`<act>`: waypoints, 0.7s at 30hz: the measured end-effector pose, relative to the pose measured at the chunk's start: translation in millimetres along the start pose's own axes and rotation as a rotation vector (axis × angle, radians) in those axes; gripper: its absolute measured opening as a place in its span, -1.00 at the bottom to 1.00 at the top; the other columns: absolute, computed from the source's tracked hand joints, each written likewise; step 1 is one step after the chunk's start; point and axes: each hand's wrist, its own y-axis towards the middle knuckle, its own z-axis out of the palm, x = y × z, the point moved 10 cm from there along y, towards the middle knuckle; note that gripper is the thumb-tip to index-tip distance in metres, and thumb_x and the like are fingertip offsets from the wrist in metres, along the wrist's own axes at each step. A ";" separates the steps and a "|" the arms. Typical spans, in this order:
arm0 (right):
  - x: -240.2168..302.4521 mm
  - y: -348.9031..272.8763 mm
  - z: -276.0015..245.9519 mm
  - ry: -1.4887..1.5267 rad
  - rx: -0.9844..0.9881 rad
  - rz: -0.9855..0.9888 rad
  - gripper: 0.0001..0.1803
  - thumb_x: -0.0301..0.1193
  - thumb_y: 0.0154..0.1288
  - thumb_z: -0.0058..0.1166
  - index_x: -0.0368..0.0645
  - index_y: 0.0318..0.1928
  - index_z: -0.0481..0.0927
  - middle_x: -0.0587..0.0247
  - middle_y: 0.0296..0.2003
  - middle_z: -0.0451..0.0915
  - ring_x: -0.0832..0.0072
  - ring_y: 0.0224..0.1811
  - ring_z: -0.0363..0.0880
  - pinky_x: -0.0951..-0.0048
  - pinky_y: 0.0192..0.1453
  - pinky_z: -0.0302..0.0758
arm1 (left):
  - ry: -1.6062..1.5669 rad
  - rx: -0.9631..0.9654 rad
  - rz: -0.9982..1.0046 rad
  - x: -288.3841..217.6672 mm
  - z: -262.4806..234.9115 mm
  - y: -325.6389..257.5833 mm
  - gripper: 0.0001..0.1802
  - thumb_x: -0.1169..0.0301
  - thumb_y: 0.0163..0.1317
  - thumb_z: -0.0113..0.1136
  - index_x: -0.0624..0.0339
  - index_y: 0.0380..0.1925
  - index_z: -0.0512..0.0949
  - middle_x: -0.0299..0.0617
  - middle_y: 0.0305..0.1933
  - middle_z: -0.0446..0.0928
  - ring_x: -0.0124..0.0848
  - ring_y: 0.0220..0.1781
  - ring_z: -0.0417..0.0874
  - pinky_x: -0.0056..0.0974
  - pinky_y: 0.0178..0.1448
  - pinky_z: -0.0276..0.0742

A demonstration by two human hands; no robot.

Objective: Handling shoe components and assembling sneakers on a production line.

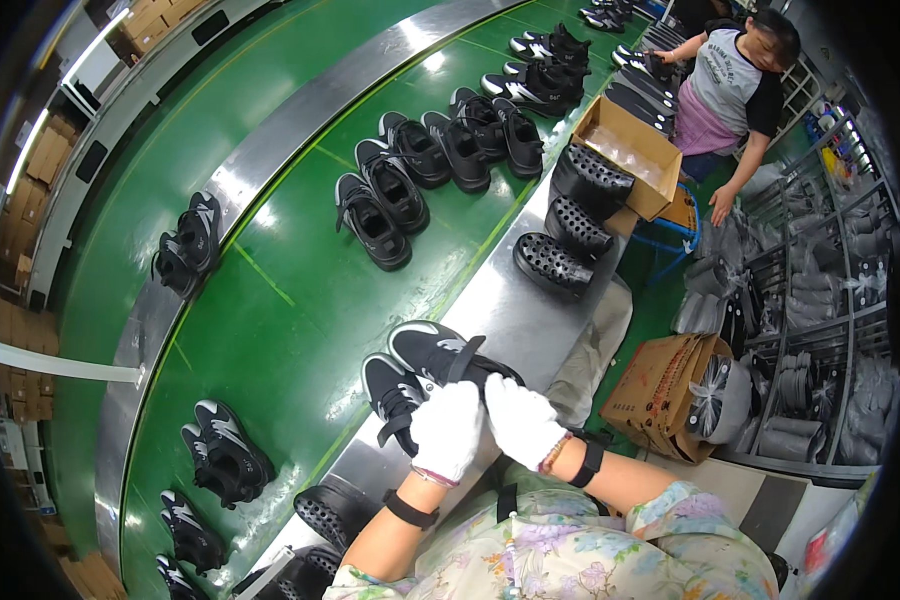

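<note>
Two black sneakers with grey-white trim lie side by side in front of me at the edge of the metal ledge. My left hand, in a white glove, is closed at the opening of the right-hand sneaker, where a black strap stands up. On the same shoe's heel end, my right hand, also white-gloved, has its fingers bent in. What its fingertips pinch is hidden. The left-hand sneaker rests against its mate, partly covered by my left hand, with its strap hanging loose.
Pairs of black sneakers stand along the green conveyor. Black perforated shoe lasts and an open cardboard box sit on the metal ledge. At the right are a brown carton, racks of bagged parts and a co-worker.
</note>
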 end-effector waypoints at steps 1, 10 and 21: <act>-0.3 1.6 0.4 0.005 0.002 -0.003 -0.68 -0.43 0.35 -0.10 -0.29 0.06 0.39 0.03 -0.31 0.59 0.20 -0.33 0.70 0.24 -0.32 0.64 | 0.012 -0.053 -0.010 5.2 -5.9 0.5 -0.83 0.29 0.17 0.25 0.07 -0.44 0.47 -0.11 -0.49 0.50 -0.14 -0.43 0.62 -0.08 -0.41 0.51; -20.8 26.6 1.5 0.137 -0.004 -0.056 -0.77 -0.37 0.32 0.03 -0.22 -0.10 0.54 0.04 -0.39 0.65 0.11 -0.41 0.71 0.14 -0.37 0.63 | -0.085 -0.182 0.221 -9.9 -11.8 2.7 -0.97 0.43 0.15 0.12 0.10 -0.40 0.48 -0.10 -0.49 0.46 -0.14 -0.41 0.60 -0.11 -0.36 0.51; -13.8 52.6 21.0 0.286 0.053 -0.024 -0.35 -0.20 0.05 0.37 -0.27 0.07 0.41 -0.05 -0.06 0.50 0.10 -0.08 0.62 0.13 -0.06 0.62 | 0.224 0.023 0.066 14.4 -11.1 10.1 -0.87 0.39 0.04 0.29 0.06 -0.43 0.50 -0.16 -0.43 0.52 -0.10 -0.39 0.61 -0.04 -0.33 0.54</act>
